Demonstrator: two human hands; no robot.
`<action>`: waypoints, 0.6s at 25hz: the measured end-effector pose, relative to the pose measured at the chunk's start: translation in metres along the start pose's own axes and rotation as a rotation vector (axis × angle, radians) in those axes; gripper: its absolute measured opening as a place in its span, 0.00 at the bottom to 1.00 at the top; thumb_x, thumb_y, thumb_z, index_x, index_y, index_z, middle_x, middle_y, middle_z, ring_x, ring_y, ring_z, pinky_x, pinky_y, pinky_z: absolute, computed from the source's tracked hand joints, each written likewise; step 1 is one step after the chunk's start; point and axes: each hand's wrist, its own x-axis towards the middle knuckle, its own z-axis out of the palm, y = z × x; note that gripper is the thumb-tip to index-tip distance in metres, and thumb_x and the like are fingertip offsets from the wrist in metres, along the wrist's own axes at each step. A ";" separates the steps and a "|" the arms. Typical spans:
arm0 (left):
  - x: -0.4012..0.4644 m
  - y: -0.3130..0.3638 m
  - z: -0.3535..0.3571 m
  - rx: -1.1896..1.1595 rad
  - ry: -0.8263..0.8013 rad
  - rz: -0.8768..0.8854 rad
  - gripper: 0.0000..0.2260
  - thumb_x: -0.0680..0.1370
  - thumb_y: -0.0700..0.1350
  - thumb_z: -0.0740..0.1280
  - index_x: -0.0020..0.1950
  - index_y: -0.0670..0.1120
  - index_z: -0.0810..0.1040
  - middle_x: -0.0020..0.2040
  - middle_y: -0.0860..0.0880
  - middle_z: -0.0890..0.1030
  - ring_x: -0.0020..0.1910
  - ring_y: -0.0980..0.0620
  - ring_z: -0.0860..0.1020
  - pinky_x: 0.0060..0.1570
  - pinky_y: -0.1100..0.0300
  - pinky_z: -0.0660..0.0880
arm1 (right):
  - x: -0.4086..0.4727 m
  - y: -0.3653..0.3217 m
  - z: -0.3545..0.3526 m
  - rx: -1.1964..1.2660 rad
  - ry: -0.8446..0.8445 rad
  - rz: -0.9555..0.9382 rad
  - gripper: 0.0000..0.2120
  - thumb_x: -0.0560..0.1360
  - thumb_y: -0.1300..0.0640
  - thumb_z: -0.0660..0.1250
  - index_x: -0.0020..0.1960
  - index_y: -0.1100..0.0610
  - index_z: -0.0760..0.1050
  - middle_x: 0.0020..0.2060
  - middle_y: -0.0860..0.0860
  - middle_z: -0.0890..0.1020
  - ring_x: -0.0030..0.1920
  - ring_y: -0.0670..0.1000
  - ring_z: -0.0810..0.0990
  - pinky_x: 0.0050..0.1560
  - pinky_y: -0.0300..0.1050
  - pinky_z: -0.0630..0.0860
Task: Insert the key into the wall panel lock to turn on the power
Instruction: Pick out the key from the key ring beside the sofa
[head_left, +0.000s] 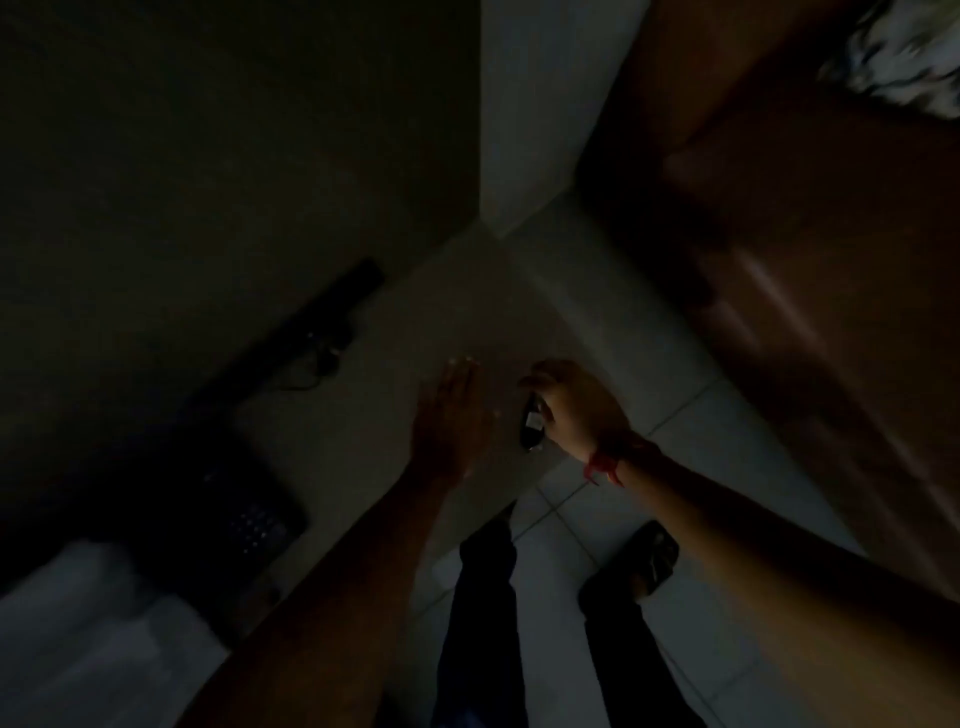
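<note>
**Two hands at a dark wall, one holding the key tag**

Head view: the room is very dim. Two bare forearms reach forward and down toward a pale wall (467, 312) that meets another wall at a corner edge running up the middle of the picture.

The left hand (457, 421) lies flat with its fingers (460, 376) stretched out and close together, holding nothing; it seems to rest against the pale wall, though the dark makes contact hard to judge. Just beside it, with a narrow gap between them, the right hand (576, 405) is curled, its fingers closed around one dark key tag (532, 423) that hangs down from the grip. The key's own blade cannot be made out, and no lock or panel is clear in the gloom. One red band (605, 465) circles the right wrist.

Below the hands are two dark trouser legs and one visible sandal (655, 558) on a light tiled floor (691, 415). The floor between the legs and the right side is open.

To the right stands one brown wooden door (805, 260), its edge near the right forearm. To the left, one dark long object (332, 312) lies along the wall's foot with a cable, well apart from the hands, and one dark boxy thing (244, 514) sits lower left beside something white (78, 623).
</note>
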 end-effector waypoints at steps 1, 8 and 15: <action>-0.001 -0.002 0.016 0.016 -0.014 -0.011 0.29 0.87 0.56 0.53 0.85 0.45 0.51 0.86 0.45 0.52 0.85 0.46 0.51 0.82 0.42 0.53 | 0.004 0.001 0.014 -0.019 -0.058 -0.012 0.21 0.72 0.66 0.66 0.64 0.54 0.77 0.64 0.55 0.78 0.66 0.59 0.73 0.62 0.57 0.77; 0.003 0.004 0.095 -0.005 0.259 -0.097 0.32 0.85 0.59 0.58 0.84 0.44 0.56 0.85 0.45 0.58 0.84 0.46 0.57 0.80 0.38 0.61 | 0.004 0.028 0.063 -0.284 -0.029 -0.273 0.16 0.69 0.60 0.69 0.56 0.52 0.82 0.59 0.53 0.81 0.64 0.60 0.75 0.64 0.58 0.71; 0.011 0.002 0.123 0.008 0.361 -0.126 0.34 0.84 0.62 0.56 0.84 0.44 0.54 0.85 0.45 0.57 0.84 0.46 0.56 0.81 0.39 0.55 | 0.013 0.038 0.081 -0.339 0.017 -0.372 0.16 0.63 0.62 0.76 0.50 0.53 0.84 0.55 0.53 0.84 0.58 0.61 0.80 0.62 0.61 0.75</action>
